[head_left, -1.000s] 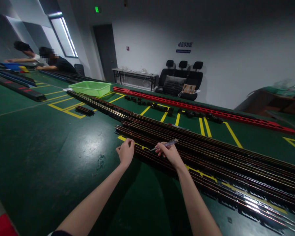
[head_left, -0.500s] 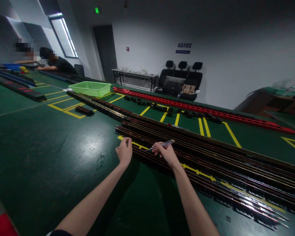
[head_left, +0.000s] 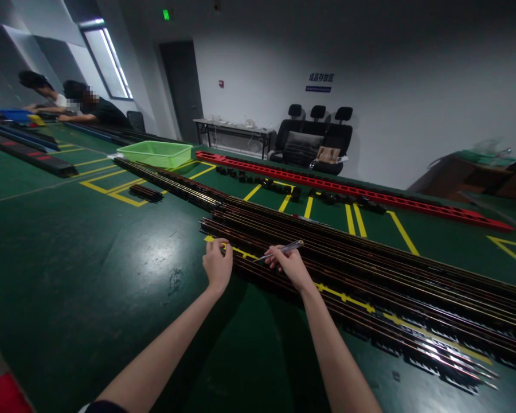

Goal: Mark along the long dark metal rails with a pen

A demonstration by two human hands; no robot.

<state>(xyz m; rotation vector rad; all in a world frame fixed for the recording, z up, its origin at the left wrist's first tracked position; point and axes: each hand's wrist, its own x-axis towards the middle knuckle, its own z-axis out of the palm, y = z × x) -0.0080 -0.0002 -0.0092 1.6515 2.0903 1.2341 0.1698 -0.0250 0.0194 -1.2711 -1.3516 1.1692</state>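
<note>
My right hand [head_left: 286, 265] is closed round a slim screwdriver [head_left: 292, 246] with a clear handle. Its thin metal shaft slants down to the left, the tip close to the near strip of dark rods [head_left: 348, 315]. Left of that tip, my left hand [head_left: 218, 267] is at the left end of the same strip. Its fingers are bent but apart, and I see nothing held in them; the fingertips are partly hidden behind the hand. A wider bundle of long dark and brassy rods [head_left: 370, 264] lies just beyond both hands.
A light green basket [head_left: 155, 154] stands at the far left of the green table [head_left: 124, 298]. A long red frame [head_left: 348, 189] runs along the back, with small black parts [head_left: 279, 186] before it. A short rod bundle [head_left: 146, 193] lies left. Two people [head_left: 94, 109] sit beyond.
My left hand's fingers have loosened from a pinch and spread apart. The right hand keeps the screwdriver in nearly the same place. The view has shifted slightly.
</note>
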